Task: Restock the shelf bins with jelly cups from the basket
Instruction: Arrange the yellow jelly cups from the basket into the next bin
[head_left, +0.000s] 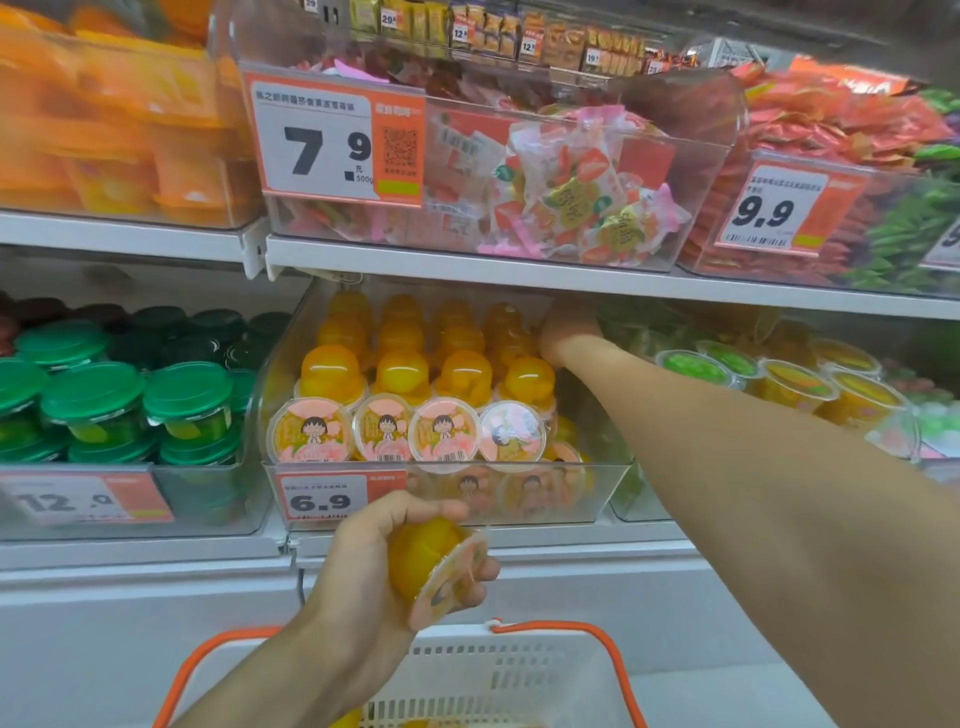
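Observation:
My left hand (384, 566) grips an orange jelly cup (434, 564) tilted on its side, its pink lid facing lower right, just above the white basket (498, 675) with orange handles. My right hand (569, 330) reaches deep into the back right of the clear bin (597, 488) of orange jelly cups (400, 374) on the lower shelf. Its fingers are hidden under the shelf edge, so whether it holds a cup cannot be told. The bin carries a 6.9 price tag (322, 500).
Left of the bin stand green-lidded cups (93, 395); to its right are mixed green and yellow cups (779, 379). The upper shelf (467, 270) holds a bin of strawberry-print packs (571, 197) tagged 7.9. A white ledge runs below the lower shelf.

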